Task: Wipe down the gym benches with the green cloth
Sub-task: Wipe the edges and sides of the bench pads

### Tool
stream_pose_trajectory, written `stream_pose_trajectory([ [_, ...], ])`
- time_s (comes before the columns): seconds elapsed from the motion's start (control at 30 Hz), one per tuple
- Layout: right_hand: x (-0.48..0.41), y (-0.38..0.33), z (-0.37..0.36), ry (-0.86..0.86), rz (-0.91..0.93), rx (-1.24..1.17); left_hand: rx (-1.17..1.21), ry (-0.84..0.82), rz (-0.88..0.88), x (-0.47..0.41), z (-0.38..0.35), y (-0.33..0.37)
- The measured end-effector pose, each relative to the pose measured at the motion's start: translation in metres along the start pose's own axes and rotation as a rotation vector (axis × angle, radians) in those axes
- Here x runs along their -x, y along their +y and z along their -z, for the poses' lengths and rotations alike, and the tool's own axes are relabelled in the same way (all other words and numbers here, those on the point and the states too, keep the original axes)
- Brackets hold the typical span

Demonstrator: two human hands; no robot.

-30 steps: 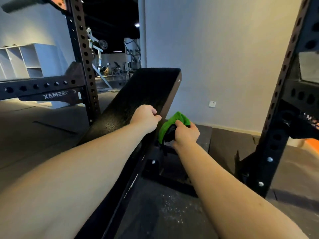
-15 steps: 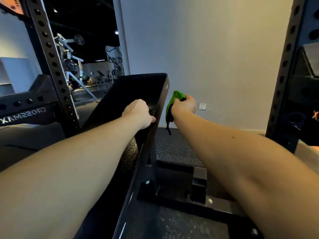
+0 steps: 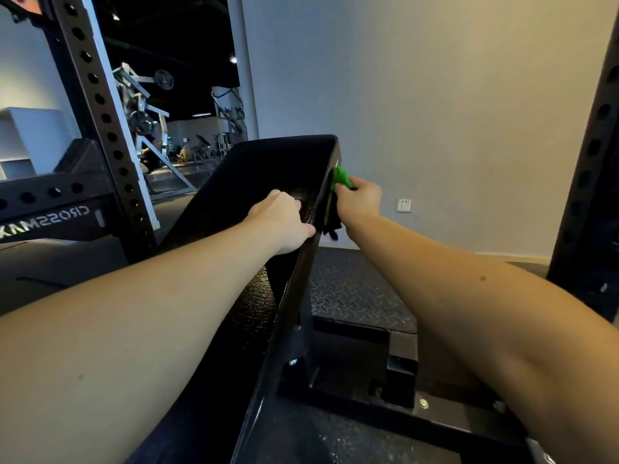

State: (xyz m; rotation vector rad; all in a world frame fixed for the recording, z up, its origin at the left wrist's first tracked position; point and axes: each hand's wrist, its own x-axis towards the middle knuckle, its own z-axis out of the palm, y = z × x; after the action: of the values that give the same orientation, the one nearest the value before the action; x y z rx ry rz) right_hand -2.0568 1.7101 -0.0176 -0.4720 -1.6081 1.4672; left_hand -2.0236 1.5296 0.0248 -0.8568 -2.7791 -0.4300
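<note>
Right hand (image 3: pixel 360 200) bunches the green cloth (image 3: pixel 341 177) against the bench (image 3: pixel 254 169) pad's right side edge, at one o'clock from the left hand (image 3: pixel 279 219), whose fingers curl over that edge. Looks mid-job: edge underway, top surface's state unclear.

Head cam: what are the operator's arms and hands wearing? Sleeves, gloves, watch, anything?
Nothing visible. Left forearm and right forearm are bare, no sleeve in frame. Left hand and right hand: no gloves, watch, band or ring showing.
</note>
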Motion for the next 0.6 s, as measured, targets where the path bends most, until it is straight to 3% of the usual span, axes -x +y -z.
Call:
stream_pose_trajectory([
  [0.1,-0.031,-0.013,-0.001,0.108,-0.049,-0.053,0.058,-0.037,-0.015,0.000,0.005,-0.001],
  [0.3,-0.068,-0.033,-0.012,-0.074,-0.018,0.004,0.100,-0.072,-0.038,-0.010,0.000,-0.009],
  [0.37,-0.067,-0.026,-0.016,-0.047,0.023,0.053,0.127,-0.073,-0.043,-0.015,-0.003,-0.012],
  [0.6,-0.038,0.012,-0.005,-0.055,0.070,-0.126,0.159,-0.093,-0.063,-0.029,-0.010,-0.023],
])
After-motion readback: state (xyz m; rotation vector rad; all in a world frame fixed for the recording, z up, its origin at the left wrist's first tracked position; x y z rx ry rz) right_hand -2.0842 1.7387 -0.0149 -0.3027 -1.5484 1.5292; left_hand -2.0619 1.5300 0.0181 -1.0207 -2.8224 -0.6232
